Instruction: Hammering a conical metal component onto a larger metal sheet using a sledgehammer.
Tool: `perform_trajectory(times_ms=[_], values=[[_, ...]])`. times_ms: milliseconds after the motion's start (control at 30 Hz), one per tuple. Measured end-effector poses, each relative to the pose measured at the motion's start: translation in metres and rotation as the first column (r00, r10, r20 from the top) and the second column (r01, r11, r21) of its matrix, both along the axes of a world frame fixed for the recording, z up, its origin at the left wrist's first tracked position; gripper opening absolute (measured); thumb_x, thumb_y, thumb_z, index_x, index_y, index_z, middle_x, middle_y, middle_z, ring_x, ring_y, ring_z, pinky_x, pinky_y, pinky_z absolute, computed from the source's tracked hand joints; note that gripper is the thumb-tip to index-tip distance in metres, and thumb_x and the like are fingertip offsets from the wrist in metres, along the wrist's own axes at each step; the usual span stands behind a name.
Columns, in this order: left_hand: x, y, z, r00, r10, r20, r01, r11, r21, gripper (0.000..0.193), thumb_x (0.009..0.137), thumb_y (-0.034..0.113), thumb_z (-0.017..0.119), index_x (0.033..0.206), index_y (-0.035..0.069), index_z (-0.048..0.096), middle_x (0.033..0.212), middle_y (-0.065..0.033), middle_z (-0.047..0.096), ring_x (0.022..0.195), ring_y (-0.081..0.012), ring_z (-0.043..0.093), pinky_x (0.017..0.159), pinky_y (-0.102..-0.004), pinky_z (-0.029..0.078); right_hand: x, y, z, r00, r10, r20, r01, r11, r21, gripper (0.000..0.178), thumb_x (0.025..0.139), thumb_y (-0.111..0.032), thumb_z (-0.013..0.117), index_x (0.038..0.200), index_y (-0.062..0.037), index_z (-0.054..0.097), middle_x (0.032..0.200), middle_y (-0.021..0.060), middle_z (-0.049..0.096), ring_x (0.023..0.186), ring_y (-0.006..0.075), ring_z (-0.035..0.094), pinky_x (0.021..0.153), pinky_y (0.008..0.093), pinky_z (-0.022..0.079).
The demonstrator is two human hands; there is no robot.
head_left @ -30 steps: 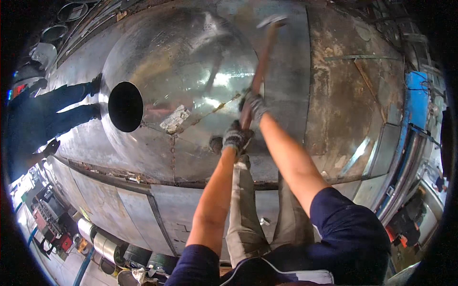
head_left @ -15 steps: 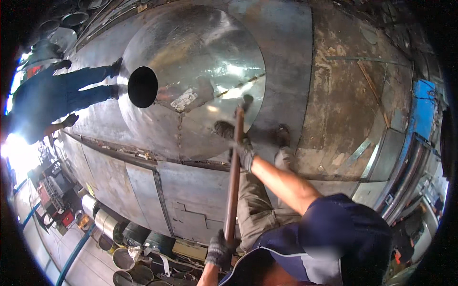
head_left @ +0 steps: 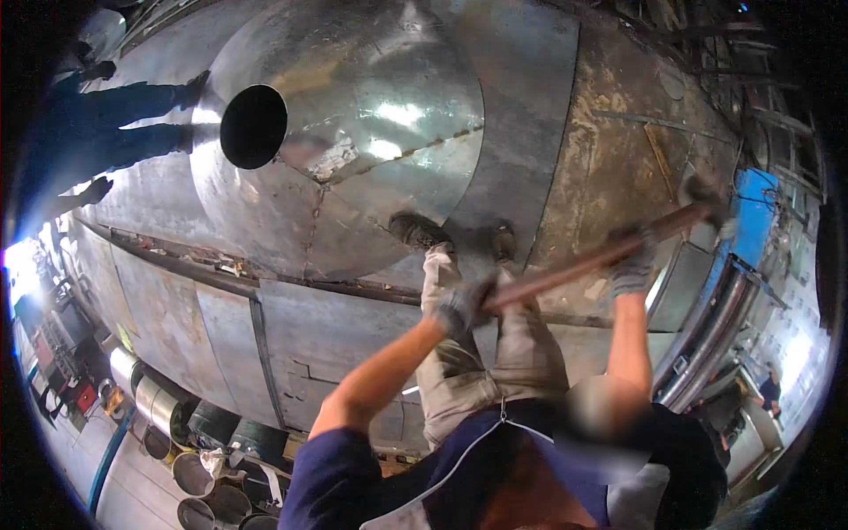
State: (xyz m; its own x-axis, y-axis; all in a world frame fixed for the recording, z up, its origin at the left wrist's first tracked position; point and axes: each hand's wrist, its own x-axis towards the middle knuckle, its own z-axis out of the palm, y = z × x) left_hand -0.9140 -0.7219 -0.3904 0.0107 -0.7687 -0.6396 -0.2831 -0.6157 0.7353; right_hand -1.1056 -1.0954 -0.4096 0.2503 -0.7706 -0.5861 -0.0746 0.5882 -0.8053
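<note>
A long-handled sledgehammer (head_left: 565, 270) slants across in front of me, its blurred head up at the right. Around the lower end of its handle is my left hand (head_left: 465, 308), in a dark grey work glove. My right hand (head_left: 632, 261), gloved too, grips the handle farther up, close to the head; motion smears it somewhat. Beyond my feet lies a large round, cone-like sheet-metal piece (head_left: 389, 168) with a round dark hole toward its left side and a seam running across it. My left shoe touches or overlaps its near edge; I cannot tell which.
Another person (head_left: 132, 132) in dark blue trousers stands at the left edge of the round piece. Metal sheets (head_left: 353, 340) cover the floor around me. Several cylindrical metal rings (head_left: 193, 474) stand at lower left. Long pipes (head_left: 707, 344) and a blue metal part (head_left: 755, 216) lie at right.
The sledgehammer has swung from over the round piece to my right, its head now high at the right. Both hands moved along with it, still gripping the handle.
</note>
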Motion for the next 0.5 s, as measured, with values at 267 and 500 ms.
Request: perform_trajectory(times_ms=[267, 500], values=[[0.161, -0.128, -0.039, 0.965, 0.210, 0.154, -0.197, 0.976, -0.095, 0.055, 0.087, 0.033, 0.070, 0.138, 0.016, 0.055, 0.129, -0.0155, 0.068, 0.114, -0.0382, 0.068, 0.096, -0.0482, 0.056, 0.237, -0.011, -0.020, 0.996, -0.089, 0.019, 0.090, 0.994, -0.061, 0.033, 0.109, -0.031, 0.044, 0.125, -0.0057, 0.059, 0.120, 0.0109, 0.060, 0.108, 0.0239, 0.057, 0.093, 0.0426, 0.051], [0.085, 0.061, -0.177, 0.830, 0.419, 0.368, -0.550, 0.729, 0.408, 0.061, 0.080, 0.031, 0.076, 0.135, 0.013, 0.057, 0.115, -0.0244, 0.071, 0.108, -0.0453, 0.067, 0.090, -0.0512, 0.055, 0.280, 0.269, -0.265, 0.854, 0.507, -0.117, -0.345, 0.721, 0.601, 0.028, 0.107, -0.029, 0.048, 0.120, -0.0085, 0.061, 0.109, 0.0059, 0.064, 0.097, 0.0239, 0.058, 0.089, 0.0379, 0.049]])
